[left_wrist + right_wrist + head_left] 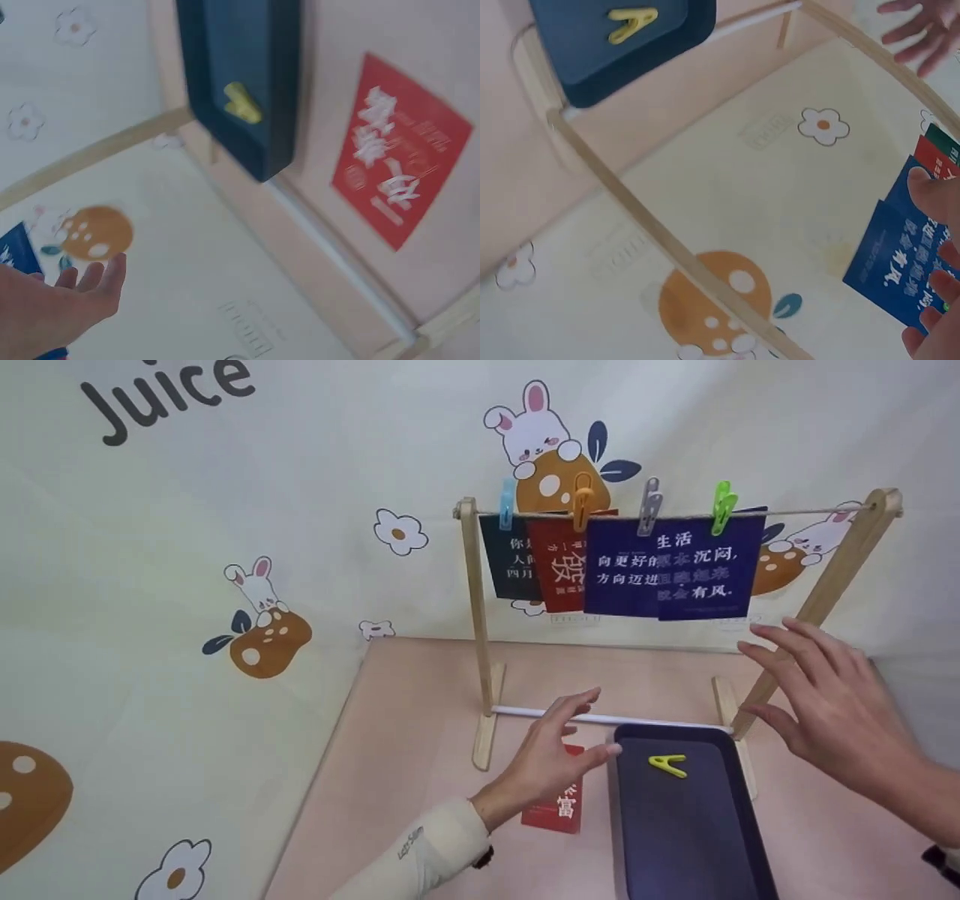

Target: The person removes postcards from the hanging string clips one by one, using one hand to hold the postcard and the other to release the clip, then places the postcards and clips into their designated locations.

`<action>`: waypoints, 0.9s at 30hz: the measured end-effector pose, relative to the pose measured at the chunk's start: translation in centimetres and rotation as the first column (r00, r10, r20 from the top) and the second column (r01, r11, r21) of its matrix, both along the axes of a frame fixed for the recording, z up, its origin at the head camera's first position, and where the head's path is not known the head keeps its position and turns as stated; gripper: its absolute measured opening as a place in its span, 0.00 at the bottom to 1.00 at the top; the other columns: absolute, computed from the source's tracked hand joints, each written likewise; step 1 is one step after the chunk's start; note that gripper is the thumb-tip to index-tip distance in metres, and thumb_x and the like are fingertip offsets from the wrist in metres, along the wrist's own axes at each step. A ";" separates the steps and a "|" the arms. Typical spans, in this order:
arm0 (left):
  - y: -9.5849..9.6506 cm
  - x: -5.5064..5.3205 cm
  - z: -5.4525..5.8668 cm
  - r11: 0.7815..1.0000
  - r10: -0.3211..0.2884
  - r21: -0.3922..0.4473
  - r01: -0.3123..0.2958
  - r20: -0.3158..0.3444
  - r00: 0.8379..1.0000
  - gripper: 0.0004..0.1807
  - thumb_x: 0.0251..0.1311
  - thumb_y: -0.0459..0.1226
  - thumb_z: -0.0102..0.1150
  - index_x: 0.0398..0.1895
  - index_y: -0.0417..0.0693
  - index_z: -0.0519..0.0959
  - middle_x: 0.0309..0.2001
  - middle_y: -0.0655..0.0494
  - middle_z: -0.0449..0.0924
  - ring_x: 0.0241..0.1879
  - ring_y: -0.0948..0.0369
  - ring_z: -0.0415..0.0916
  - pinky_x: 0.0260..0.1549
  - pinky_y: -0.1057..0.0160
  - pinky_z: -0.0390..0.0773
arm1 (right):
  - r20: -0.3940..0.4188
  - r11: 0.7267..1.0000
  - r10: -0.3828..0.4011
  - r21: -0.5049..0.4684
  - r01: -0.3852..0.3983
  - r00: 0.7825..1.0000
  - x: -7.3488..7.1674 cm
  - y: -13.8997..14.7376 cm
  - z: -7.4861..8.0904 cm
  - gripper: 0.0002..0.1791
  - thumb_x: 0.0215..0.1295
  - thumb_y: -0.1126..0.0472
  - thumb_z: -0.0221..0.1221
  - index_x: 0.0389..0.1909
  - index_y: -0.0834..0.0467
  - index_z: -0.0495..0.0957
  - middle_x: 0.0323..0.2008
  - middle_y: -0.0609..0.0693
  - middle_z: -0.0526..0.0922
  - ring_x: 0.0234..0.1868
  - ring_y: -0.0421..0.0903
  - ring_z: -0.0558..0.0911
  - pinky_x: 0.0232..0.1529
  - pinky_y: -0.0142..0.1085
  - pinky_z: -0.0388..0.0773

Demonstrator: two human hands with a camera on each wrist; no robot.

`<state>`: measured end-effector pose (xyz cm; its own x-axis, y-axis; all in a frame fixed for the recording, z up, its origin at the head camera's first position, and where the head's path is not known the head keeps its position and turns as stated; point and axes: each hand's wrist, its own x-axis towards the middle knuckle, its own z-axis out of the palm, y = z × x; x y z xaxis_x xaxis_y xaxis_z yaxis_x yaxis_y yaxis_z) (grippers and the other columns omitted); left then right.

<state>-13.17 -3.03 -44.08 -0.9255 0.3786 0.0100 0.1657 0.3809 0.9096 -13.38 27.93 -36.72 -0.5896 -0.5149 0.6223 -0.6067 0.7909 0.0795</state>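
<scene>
My left hand (544, 761) hovers over a red card (551, 814) on the table, fingers and thumb apart, holding nothing. To the right, my right hand (844, 701) is raised by the rack's right post, fingers spread and empty, just below and right of the hanging cards. A dark green card (504, 566), a red card (556, 577) and two blue cards (619, 596) overlap along a cord. Blue (507, 506), orange (581, 506), grey (650, 510) and green (723, 510) clothespins grip them. A yellow clothespin (242, 103) lies in the dark tray (626, 840).
A wooden rack (478, 607) holds the cord (810, 511) between two posts, with a white bar (540, 712) low between its feet. The tray's far end lies near that bar. Behind stands a printed backdrop (397, 435) with rabbits and flowers. The tabletop (405, 720) is pink.
</scene>
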 end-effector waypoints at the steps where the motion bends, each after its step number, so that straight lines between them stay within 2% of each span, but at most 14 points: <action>1: 0.1 -0.3 0.6 1.000 -0.004 0.027 0.004 -0.017 1.000 0.41 0.59 0.51 0.69 0.74 0.66 0.62 0.72 0.64 0.67 0.71 0.63 0.65 0.69 0.58 0.73 | -0.006 1.000 0.004 0.009 -0.004 1.000 -0.1 0.0 0.5 0.44 0.76 0.32 0.29 0.61 0.66 0.73 0.64 0.65 0.73 0.65 0.67 0.68 0.51 0.60 0.68; 2: 0.1 -0.6 1.1 0.999 -0.005 0.049 0.007 -0.034 0.999 0.40 0.59 0.50 0.70 0.74 0.65 0.62 0.72 0.63 0.67 0.71 0.63 0.66 0.68 0.60 0.73 | -0.007 1.000 0.010 0.014 -0.010 1.000 -0.3 0.1 0.9 0.45 0.76 0.31 0.29 0.61 0.66 0.73 0.65 0.65 0.72 0.65 0.67 0.67 0.52 0.60 0.67; 5: 0.2 -1.5 2.6 0.996 -0.013 0.084 0.019 -0.072 0.997 0.40 0.61 0.48 0.69 0.75 0.61 0.63 0.72 0.61 0.67 0.71 0.62 0.66 0.68 0.61 0.73 | -0.028 0.999 0.029 0.026 -0.029 0.999 -0.9 0.0 2.3 0.44 0.76 0.32 0.30 0.64 0.67 0.71 0.66 0.65 0.71 0.67 0.66 0.66 0.63 0.54 0.65; 7: 0.5 -2.0 3.5 0.995 -0.017 0.092 0.025 -0.086 0.996 0.39 0.62 0.48 0.68 0.75 0.59 0.62 0.73 0.59 0.67 0.72 0.61 0.65 0.67 0.62 0.74 | -0.037 0.999 0.039 0.039 -0.038 0.999 -1.6 -0.1 3.3 0.44 0.76 0.32 0.31 0.65 0.67 0.70 0.66 0.65 0.71 0.68 0.65 0.66 0.72 0.45 0.60; 9: 0.9 -2.4 4.3 0.995 -0.008 0.094 0.015 -0.080 0.997 0.39 0.61 0.48 0.68 0.75 0.59 0.63 0.73 0.60 0.66 0.72 0.62 0.64 0.67 0.63 0.74 | -0.034 0.998 0.042 0.050 -0.040 0.999 -2.2 -0.1 4.5 0.45 0.75 0.31 0.31 0.65 0.67 0.70 0.67 0.64 0.71 0.70 0.64 0.66 0.77 0.39 0.55; 11: 1.4 -3.0 5.1 0.995 0.002 0.098 0.005 -0.072 0.997 0.39 0.61 0.48 0.68 0.75 0.59 0.63 0.73 0.61 0.65 0.73 0.62 0.64 0.67 0.64 0.74 | -0.030 0.998 0.054 0.036 -0.053 0.998 -2.9 -0.1 5.6 0.46 0.74 0.30 0.32 0.65 0.67 0.70 0.67 0.65 0.71 0.69 0.64 0.66 0.75 0.44 0.60; 14: 2.3 -4.2 6.4 0.991 0.029 0.135 -0.021 -0.059 0.998 0.39 0.61 0.47 0.69 0.75 0.58 0.63 0.73 0.61 0.65 0.72 0.62 0.63 0.66 0.64 0.74 | 0.017 0.999 0.032 0.004 -0.032 0.999 -4.1 -0.3 7.7 0.50 0.70 0.26 0.33 0.66 0.67 0.69 0.68 0.65 0.70 0.70 0.65 0.65 0.75 0.51 0.62; 16: 2.9 -5.1 7.3 0.983 0.041 0.181 -0.030 -0.056 0.998 0.39 0.61 0.45 0.69 0.74 0.55 0.64 0.73 0.59 0.66 0.72 0.60 0.64 0.66 0.63 0.74 | 0.079 0.999 -0.004 -0.040 0.008 0.997 -5.0 -0.5 9.3 0.44 0.69 0.32 0.50 0.68 0.67 0.67 0.68 0.66 0.69 0.72 0.65 0.64 0.76 0.55 0.60; 19: 3.8 -6.5 8.2 0.966 0.070 0.252 -0.054 -0.052 0.996 0.38 0.61 0.42 0.70 0.73 0.51 0.65 0.71 0.56 0.69 0.70 0.58 0.68 0.66 0.60 0.76 | 0.203 0.991 -0.090 -0.084 0.108 0.975 -6.2 -0.9 11.5 0.42 0.62 0.50 0.68 0.71 0.65 0.64 0.70 0.66 0.67 0.78 0.62 0.57 0.80 0.57 0.50; 21: 4.3 -7.0 8.4 0.957 0.085 0.281 -0.071 -0.040 0.996 0.37 0.60 0.40 0.70 0.72 0.49 0.67 0.70 0.55 0.71 0.69 0.56 0.70 0.64 0.59 0.78 | 0.291 0.981 -0.135 -0.098 0.170 0.947 -6.7 -1.1 12.5 0.47 0.56 0.61 0.73 0.73 0.64 0.60 0.73 0.66 0.63 0.80 0.60 0.52 0.81 0.58 0.45; 24: 4.9 -7.6 8.5 0.948 0.105 0.306 -0.091 -0.027 0.994 0.36 0.59 0.39 0.71 0.70 0.48 0.68 0.68 0.54 0.73 0.66 0.55 0.73 0.60 0.63 0.80 | 0.370 0.973 -0.156 -0.104 0.207 0.916 -7.4 -1.3 13.5 0.44 0.62 0.58 0.68 0.75 0.62 0.57 0.76 0.65 0.59 0.81 0.60 0.48 0.82 0.57 0.40; 27: 5.3 -8.0 8.6 0.937 0.123 0.331 -0.111 -0.013 0.992 0.35 0.59 0.38 0.71 0.70 0.48 0.69 0.67 0.54 0.75 0.65 0.56 0.74 0.57 0.68 0.80 | 0.416 0.973 -0.136 -0.114 0.200 0.899 -8.1 -1.7 14.3 0.42 0.66 0.54 0.65 0.76 0.61 0.57 0.76 0.65 0.57 0.80 0.61 0.49 0.81 0.58 0.41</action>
<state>-21.21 2.32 -35.51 -0.9601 0.2380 0.1470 0.1702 0.0799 0.9822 -21.52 26.26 -22.43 -0.8751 -0.3055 0.3753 -0.4188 0.8667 -0.2709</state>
